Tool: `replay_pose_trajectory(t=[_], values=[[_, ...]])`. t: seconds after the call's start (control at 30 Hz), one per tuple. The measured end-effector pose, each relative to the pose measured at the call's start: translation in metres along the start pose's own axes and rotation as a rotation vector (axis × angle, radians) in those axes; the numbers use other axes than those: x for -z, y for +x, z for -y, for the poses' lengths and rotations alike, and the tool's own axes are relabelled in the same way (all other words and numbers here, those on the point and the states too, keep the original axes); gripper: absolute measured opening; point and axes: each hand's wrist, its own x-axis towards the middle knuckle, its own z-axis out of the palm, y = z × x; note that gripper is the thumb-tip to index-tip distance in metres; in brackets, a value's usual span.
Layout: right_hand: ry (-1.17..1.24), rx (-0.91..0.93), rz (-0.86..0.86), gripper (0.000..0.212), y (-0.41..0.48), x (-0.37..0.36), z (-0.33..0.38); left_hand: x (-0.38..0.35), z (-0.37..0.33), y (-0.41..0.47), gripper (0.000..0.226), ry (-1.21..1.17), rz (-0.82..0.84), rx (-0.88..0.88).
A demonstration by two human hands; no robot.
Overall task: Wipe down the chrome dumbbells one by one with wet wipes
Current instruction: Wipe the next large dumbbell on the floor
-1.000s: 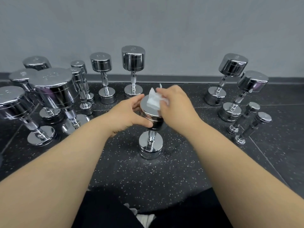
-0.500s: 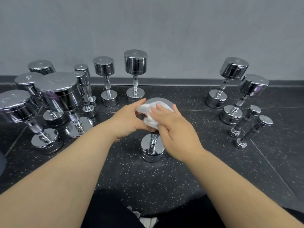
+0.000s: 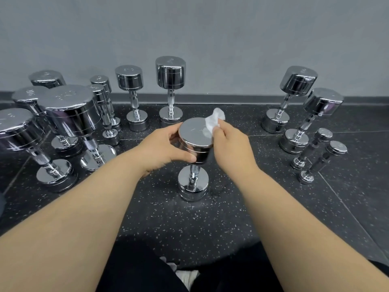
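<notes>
Looking down, we see a chrome dumbbell (image 3: pixel 194 157) that stands upright on its lower head, in the middle of the dark speckled floor (image 3: pixel 160 216), near to the person. The left hand (image 3: pixel 166 147) is closed around the left side of its upper head: the thumb lies on the near side wall and the fingers curl around the far rim. The right hand (image 3: pixel 231 144) is at the right side of the same head and pinches a crumpled white wet wipe (image 3: pixel 213 121) between the fingertips. The wipe touches the far right edge of the flat top face, and a part of it stands up above the rim. We see a faint wet mark on the top face just beside the wipe.

On the left there is a group of other dumbbells, all standing upright; the large dumbbell (image 3: pixel 72 121) in this group is the nearest to the left forearm. Two more stand far, near the grey wall (image 3: pixel 189 34): a medium dumbbell (image 3: pixel 131 98) and a taller dumbbell (image 3: pixel 171 89), which is directly behind the one in the hands. On the right stand two leaning dumbbells (image 3: pixel 294 95) and, nearer, two small dumbbells (image 3: pixel 320 152), well apart from the hands. At the bottom we see dark trousers (image 3: pixel 136 270).
</notes>
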Motion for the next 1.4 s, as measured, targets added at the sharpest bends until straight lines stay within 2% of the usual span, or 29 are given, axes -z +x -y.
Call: replay_pose_trajectory(t=[0.1, 0.17, 0.23, 0.33, 0.43, 0.5, 0.6, 0.7, 0.83, 0.93, 0.97, 1.03, 1.1, 1.13, 1.17, 1.23, 1.4], values=[[0.345, -0.054, -0.11, 0.031, -0.039, -0.021, -0.002, 0.0, 0.0, 0.0, 0.082, 0.017, -0.007, 0.007], [0.51, -0.14, -0.105, 0.028, -0.062, -0.036, 0.002, 0.0, 0.0, 0.001, 0.082, 0.023, -0.009, 0.008], [0.676, -0.235, -0.116, 0.026, -0.04, -0.035, 0.005, 0.0, 0.0, 0.002, 0.082, 0.026, -0.016, 0.012], [0.848, -0.419, -0.081, 0.036, -0.005, -0.018, 0.017, -0.003, 0.001, 0.0, 0.083, 0.029, -0.019, 0.006], [0.721, -0.321, -0.195, 0.039, -0.021, -0.037, 0.007, -0.002, 0.001, 0.001, 0.082, 0.041, -0.014, -0.001], [0.716, -0.345, -0.263, 0.034, -0.039, -0.052, 0.003, -0.001, 0.001, 0.002, 0.081, 0.038, -0.01, -0.002], [0.752, -0.422, -0.233, 0.038, -0.033, -0.055, -0.006, -0.003, 0.0, 0.001, 0.081, 0.042, -0.011, -0.005], [0.736, -0.323, -0.248, 0.037, -0.031, -0.051, -0.006, -0.002, -0.001, 0.0, 0.081, 0.058, -0.01, -0.008], [0.692, -0.364, -0.169, 0.04, -0.041, -0.052, -0.009, -0.001, -0.001, 0.0, 0.08, 0.06, -0.01, -0.004], [0.741, -0.166, -0.167, 0.052, -0.037, -0.05, -0.004, -0.002, -0.002, 0.001, 0.077, 0.06, -0.004, -0.026], [0.736, -0.157, -0.153, 0.049, -0.036, -0.051, -0.003, -0.002, 0.0, 0.001, 0.075, 0.056, -0.005, -0.025], [0.664, -0.248, -0.18, 0.039, -0.039, -0.054, -0.009, -0.002, 0.0, 0.0, 0.07, 0.059, -0.009, -0.022], [0.536, -0.314, -0.276, 0.029, -0.046, -0.053, -0.013, -0.002, 0.0, 0.001, 0.07, 0.06, -0.012, -0.018], [0.526, -0.32, -0.34, 0.031, -0.047, -0.05, -0.013, -0.002, -0.001, 0.001, 0.07, 0.054, -0.011, -0.017], [0.546, -0.319, -0.39, 0.033, -0.045, -0.047, -0.013, -0.002, 0.0, 0.001, 0.071, 0.048, -0.01, -0.016], [0.68, -0.296, -0.433, 0.025, -0.038, -0.035, -0.01, -0.003, 0.0, 0.0, 0.07, 0.046, -0.009, -0.015], [0.811, -0.352, -0.314, 0.019, -0.043, -0.035, -0.013, -0.004, 0.0, -0.001, 0.072, 0.034, -0.021, -0.006]])
